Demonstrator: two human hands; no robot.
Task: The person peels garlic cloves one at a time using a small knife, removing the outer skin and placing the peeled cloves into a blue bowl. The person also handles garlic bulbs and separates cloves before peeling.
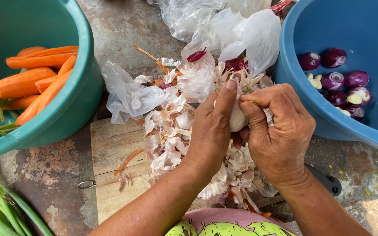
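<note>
Peeling a garlic clove point(237, 119). Left hand point(211, 131) and right hand point(278, 131) both pinched tight on it. Best to grip firm and pull skin slowly over the peel pile point(171, 126).

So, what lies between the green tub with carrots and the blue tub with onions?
In the head view, between the green tub and the blue tub lie garlic skins, thin plastic bags, and both hands peeling a garlic clove.
</note>
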